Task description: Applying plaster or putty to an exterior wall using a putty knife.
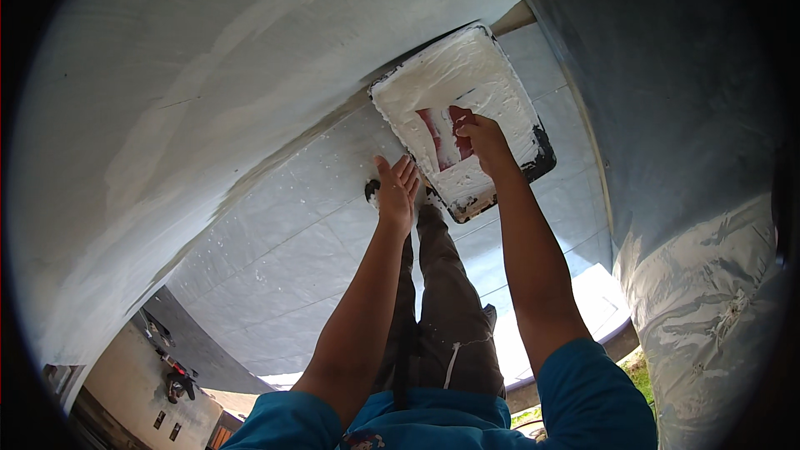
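My right hand (pixel 487 143) pinches a flat red putty spreader (pixel 461 120) by its edge, over a black tray (pixel 543 155). White paste (pixel 467 58) coats most of the tray and is smeared across the middle of the spreader, so red shows on either side of it. I cannot tell whether this is one blade or two. Left of the tray's near corner, my left hand (pixel 397 190) is held up with its fingers stretched out and nothing in it. What supports the tray is hidden.
A pale curved wall (pixel 167 100) with lighter smears fills the left. Grey tiled floor (pixel 283 242) below has white specks. Dark plastic sheeting (pixel 667 117) hangs at the right, crumpled and shiny lower down (pixel 708 317). Tools (pixel 177 375) show at the lower left.
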